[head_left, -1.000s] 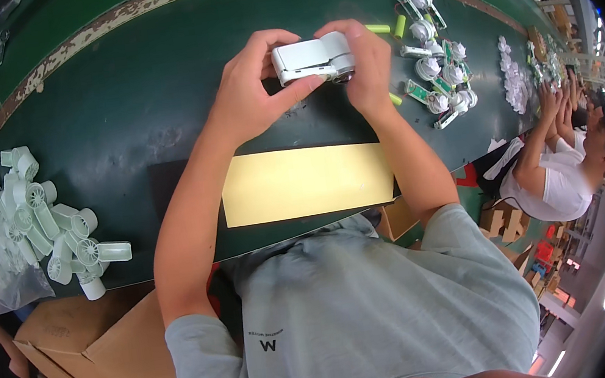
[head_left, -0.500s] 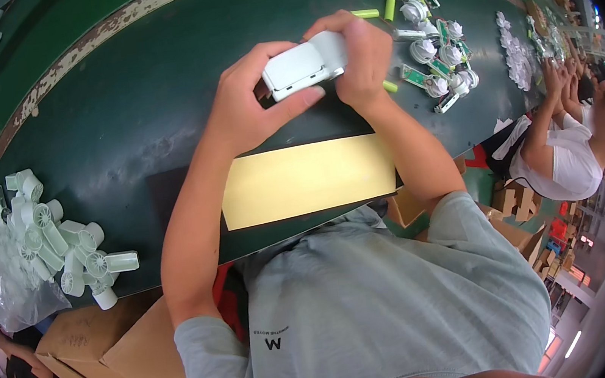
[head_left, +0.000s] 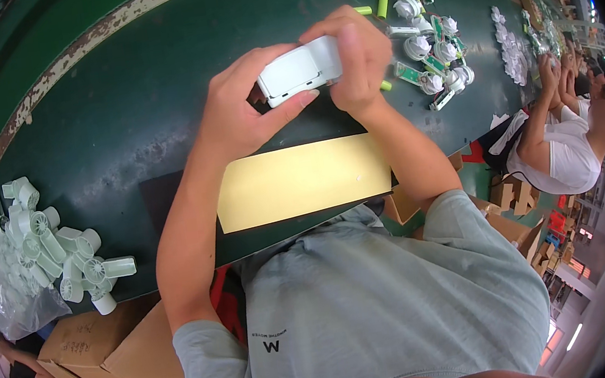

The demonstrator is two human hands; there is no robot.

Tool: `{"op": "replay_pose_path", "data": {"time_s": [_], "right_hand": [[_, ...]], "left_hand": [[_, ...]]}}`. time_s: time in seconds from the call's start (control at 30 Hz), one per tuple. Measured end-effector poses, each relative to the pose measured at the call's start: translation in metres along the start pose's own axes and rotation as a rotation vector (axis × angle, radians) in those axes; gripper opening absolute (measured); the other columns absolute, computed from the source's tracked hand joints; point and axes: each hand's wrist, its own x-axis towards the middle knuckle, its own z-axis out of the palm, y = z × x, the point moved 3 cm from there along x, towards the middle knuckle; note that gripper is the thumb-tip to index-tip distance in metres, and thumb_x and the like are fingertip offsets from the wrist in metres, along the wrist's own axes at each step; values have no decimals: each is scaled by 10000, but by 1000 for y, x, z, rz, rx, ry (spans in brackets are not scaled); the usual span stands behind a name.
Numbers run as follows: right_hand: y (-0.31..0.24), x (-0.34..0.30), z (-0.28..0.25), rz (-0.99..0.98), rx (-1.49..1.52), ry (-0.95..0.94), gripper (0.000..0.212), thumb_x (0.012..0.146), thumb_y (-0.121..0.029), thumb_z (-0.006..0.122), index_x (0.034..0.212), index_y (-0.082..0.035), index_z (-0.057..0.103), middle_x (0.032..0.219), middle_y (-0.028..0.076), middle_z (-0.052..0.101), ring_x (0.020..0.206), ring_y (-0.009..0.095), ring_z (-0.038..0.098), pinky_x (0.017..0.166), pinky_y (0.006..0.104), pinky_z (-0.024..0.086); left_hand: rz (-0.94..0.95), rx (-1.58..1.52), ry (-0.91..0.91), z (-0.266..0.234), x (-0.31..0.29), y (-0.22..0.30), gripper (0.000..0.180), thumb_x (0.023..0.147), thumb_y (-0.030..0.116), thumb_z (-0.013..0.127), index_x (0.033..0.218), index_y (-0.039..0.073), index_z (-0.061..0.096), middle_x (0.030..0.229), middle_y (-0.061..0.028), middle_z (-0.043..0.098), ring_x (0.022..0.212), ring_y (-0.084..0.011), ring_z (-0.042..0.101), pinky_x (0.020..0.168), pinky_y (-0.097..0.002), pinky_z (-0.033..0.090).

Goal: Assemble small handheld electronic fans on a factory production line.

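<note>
A white plastic casing (head_left: 290,74) is held up above the green table between both of my hands. My left hand (head_left: 237,109) grips its left end, the thumb lying along the lower edge by the small slots. Around the right end, which looks rounded, my right hand (head_left: 360,59) is closed with its thumb pressed on the top. My fingers hide the casing's underside and much of its right end. Below my hands a yellow sheet (head_left: 294,186) lies on a dark mat, with a small pale speck (head_left: 359,178) on it.
Pale green fan housings (head_left: 62,247) are piled at left beside a clear plastic bag (head_left: 6,285). Motor assemblies with green circuit boards (head_left: 429,50) and green battery cells (head_left: 382,6) lie at right. Cardboard boxes (head_left: 110,352) stand below the table edge; a co-worker (head_left: 557,148) sits at far right.
The casing stays in both hands and is tilted slightly differently. The pale speck now shows on the yellow sheet. The whole view has shifted a little.
</note>
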Motion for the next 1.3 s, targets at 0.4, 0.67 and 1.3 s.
{"op": "replay_pose_path", "data": {"time_s": [0.4,0.67,1.3], "right_hand": [[-6,5,-4,36,-35,62,486,1006,-195,358,724,25,687,687,111,624,549,179,533,532,302,405],[0,-1,-1,171,-10,35,518,1021,-228,342,707,22,670,641,101,606,529,172,505,522,300,388],[-3,-6,6,-12,79,-79,268,970,-178,469,947,9,661,1020,179,658,757,244,641,665,304,511]], "left_hand": [[-241,-367,1,12,-5,-4,453,824,117,793,1234,26,624,1034,-42,676,863,-86,610,685,-240,493],[92,128,75,9,-4,2,455,778,210,835,1143,25,634,934,-132,698,738,-244,682,646,-329,542],[-936,-834,-210,6,-8,-21,707,1003,568,431,874,-83,673,556,-112,588,371,-116,512,368,-219,412]]}}
